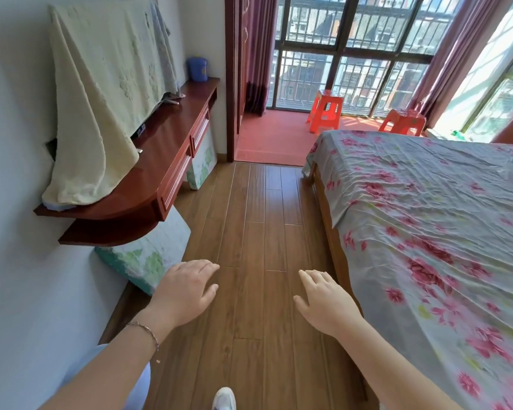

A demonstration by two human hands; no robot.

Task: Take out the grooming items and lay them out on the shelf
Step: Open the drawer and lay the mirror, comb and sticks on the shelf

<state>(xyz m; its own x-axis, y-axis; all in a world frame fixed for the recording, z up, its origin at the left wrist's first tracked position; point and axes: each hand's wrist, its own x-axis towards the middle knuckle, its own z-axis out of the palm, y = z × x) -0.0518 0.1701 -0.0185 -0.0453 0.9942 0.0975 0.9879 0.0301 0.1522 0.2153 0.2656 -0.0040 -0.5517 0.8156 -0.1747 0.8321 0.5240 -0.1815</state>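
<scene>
A dark red wooden wall shelf [160, 161] with drawers runs along the left wall. A pale yellow cloth [101, 93] drapes over something standing on it. A blue jar [198, 68] sits at the shelf's far end. My left hand [184, 291] and my right hand [323, 300] are held out low over the wooden floor, palms down, fingers apart, holding nothing. No grooming items can be made out.
A bed [427, 232] with a pink floral sheet fills the right side. Floral padded boxes [148, 255] lean under the shelf. A strip of wood floor [258, 217] leads to a balcony with two orange stools [325, 109] and barred windows.
</scene>
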